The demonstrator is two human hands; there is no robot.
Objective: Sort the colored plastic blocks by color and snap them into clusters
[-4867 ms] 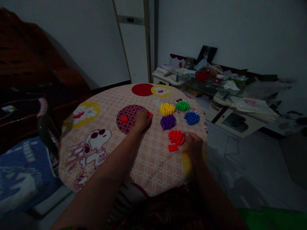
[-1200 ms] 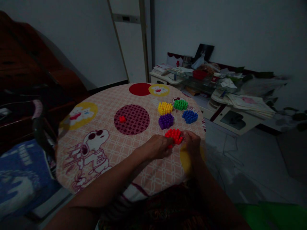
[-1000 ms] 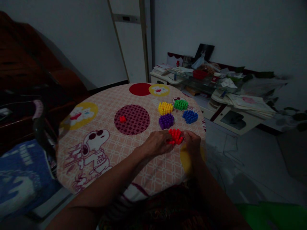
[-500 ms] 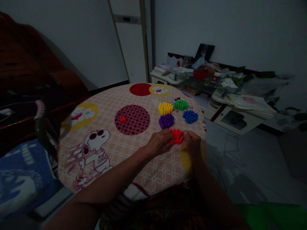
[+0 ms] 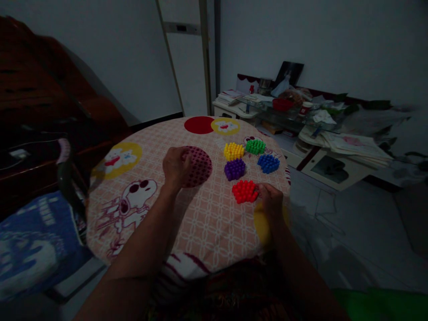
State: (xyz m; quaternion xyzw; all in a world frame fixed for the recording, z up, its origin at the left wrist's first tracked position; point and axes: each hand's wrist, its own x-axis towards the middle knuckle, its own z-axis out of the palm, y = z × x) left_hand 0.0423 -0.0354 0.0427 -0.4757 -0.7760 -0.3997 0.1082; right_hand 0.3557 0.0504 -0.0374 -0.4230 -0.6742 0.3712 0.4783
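My left hand is over the dark patterned circle on the left, its fingers curled and pointing down. Whatever lies under or between those fingers is hidden. At the right edge of a cluster of red knobbly plastic pieces, my right hand pinches a red piece at its fingertips. Just behind the red cluster sits a purple cluster. Farther back are a yellow cluster, a green cluster and a blue cluster, each made of similar small knobs.
A patterned cloth with cartoon figures covers the round table. Behind it on the right stands a low cabinet holding papers, a red bowl and a cup. A chair with a blue cover is at the left.
My left hand has left the red cluster and moved left to where a small red piece lay, which is now out of sight. My right hand has stayed beside the cluster.
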